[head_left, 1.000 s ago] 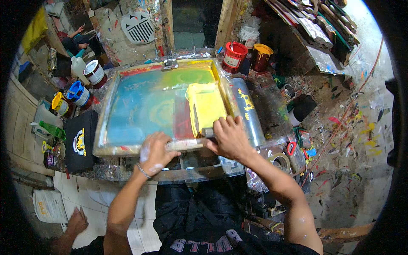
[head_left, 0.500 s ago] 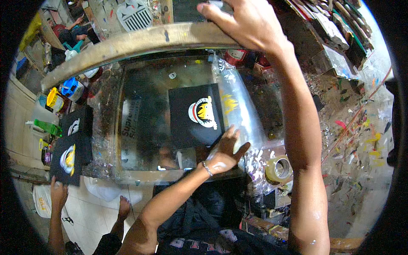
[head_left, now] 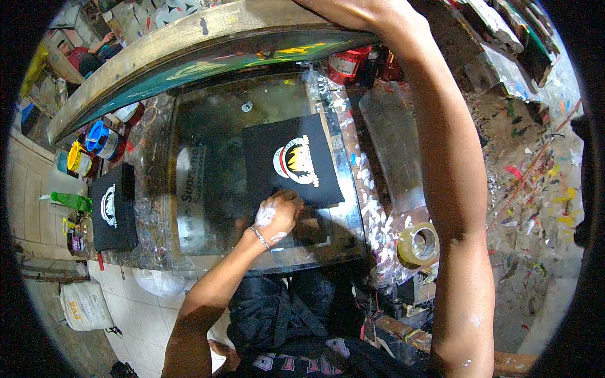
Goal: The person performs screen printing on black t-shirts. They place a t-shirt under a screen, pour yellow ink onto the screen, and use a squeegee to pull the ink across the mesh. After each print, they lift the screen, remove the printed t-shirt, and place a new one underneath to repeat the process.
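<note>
A black fabric piece point(head_left: 258, 157) with a white, red and yellow cartoon print lies on the glass plate point(head_left: 214, 113) in front of me. My left hand point(head_left: 277, 214), smeared with white paint, is at its near edge; the fingers are curled together on that edge, their tips partly hidden. Beyond the glass, a wooden-framed printing screen point(head_left: 151, 53) stands tilted up, yellow and green stains showing on its mesh. At the top edge of the view my right hand point(head_left: 362, 9) rests on the screen's frame, its fingers cut off from sight.
Right of the glass lie a clear plastic sheet point(head_left: 394, 148) and a tape roll point(head_left: 418, 245). Paint tubs, blue point(head_left: 103, 140) and yellow point(head_left: 80, 162), stand at left near a black printed stack point(head_left: 113, 211) and green bottle point(head_left: 71, 201). A red tub point(head_left: 345, 65) stands behind.
The screen has tilted up further. My left hand has moved left from the clear sheet to the fabric's near edge; the sheet now lies further right. Another person's hand and black piece left the lower left.
</note>
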{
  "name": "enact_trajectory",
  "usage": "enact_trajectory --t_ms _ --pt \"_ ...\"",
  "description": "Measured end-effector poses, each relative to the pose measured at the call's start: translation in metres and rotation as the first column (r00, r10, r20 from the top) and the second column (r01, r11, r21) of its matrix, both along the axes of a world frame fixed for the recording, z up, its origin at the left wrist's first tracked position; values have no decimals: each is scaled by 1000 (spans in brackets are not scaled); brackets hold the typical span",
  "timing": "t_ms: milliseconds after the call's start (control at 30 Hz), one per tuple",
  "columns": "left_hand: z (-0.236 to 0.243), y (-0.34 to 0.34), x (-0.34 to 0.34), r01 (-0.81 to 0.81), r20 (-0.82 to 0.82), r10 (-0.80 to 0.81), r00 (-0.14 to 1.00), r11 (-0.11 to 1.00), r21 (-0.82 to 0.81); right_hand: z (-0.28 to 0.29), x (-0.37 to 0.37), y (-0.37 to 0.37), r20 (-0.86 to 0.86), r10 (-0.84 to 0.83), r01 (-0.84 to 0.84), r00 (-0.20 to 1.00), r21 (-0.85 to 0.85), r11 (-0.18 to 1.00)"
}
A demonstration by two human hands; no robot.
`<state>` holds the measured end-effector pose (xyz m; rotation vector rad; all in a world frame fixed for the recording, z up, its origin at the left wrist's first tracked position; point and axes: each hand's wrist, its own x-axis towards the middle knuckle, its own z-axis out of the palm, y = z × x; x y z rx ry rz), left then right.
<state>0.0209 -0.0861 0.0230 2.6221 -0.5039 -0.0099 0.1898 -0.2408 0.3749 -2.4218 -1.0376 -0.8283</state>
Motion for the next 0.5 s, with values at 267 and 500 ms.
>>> enact_trajectory --t_ms 267,500 --pt "21 2 2 -158 80 185 979 951 -264 6 -6 1 -42 -3 2 999 -17 1000" --pt "46 48 -68 -410 -93 405 910 840 -356 1 11 -5 -37 -77 75 996 -34 997"
